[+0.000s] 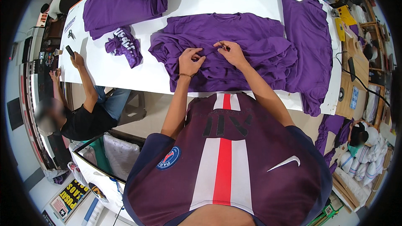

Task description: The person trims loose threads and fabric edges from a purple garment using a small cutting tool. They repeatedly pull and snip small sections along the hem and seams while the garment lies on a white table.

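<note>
Item: left hand [191, 60], brown cord bracelet [186, 75] at the wrist, thumb and fingers curled; fingertips at the cloth. Item: right hand [230, 52], just beside it at 3 o'clock, likewise curled, tips at the same cloth; at this size, whether either hand pinches the fabric cannot be told. Item: purple shirt [251, 35], rumpled, beneath both hands, neckline toward 12 o'clock, on a white table [98, 69]. Outward from the hands: at 3 o'clock, a purple garment [307, 46], creased, one end hanging over the near edge; at 10 o'clock, a purple fabric pile [125, 10]; at 9 o'clock, a crumpled purple piece [127, 50] with white print, and farther out, black scissors [70, 34]. At 8 o'clock, a seated co-worker [90, 119], dark top, one raised hand gripping a slim dark object [70, 50]. At 4 o'clock, well apart, white bundles [368, 159].
</note>
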`<state>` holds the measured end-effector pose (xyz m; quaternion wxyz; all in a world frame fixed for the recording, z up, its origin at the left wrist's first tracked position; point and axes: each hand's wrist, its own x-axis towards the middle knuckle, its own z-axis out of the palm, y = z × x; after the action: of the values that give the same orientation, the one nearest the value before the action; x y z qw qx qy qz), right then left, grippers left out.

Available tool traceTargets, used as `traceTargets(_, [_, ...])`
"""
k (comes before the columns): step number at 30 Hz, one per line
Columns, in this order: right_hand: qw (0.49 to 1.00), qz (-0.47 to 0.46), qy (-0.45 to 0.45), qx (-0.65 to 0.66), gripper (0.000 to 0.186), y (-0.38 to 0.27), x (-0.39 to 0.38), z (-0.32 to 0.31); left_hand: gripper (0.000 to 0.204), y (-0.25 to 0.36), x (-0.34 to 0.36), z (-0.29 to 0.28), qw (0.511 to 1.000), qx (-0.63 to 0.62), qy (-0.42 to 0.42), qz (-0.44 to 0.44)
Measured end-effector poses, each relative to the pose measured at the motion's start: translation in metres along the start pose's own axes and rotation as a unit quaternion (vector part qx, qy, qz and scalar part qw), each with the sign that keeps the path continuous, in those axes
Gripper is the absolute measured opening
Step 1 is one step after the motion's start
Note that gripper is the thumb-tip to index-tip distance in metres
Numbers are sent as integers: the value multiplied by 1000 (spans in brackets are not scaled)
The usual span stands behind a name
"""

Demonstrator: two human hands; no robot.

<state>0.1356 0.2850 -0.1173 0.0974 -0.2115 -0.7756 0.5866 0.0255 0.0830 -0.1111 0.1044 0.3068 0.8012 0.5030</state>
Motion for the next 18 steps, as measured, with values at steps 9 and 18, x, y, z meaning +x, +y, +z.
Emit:
traceTargets(9, [1000,0,-9,-28,19,-5,0,0,16,8,4,12,985,163,33,39])
traceTargets(18, [994,6,-26,104,26,-8,-9,3,15,20,-12,4,999,-9,25,-26])
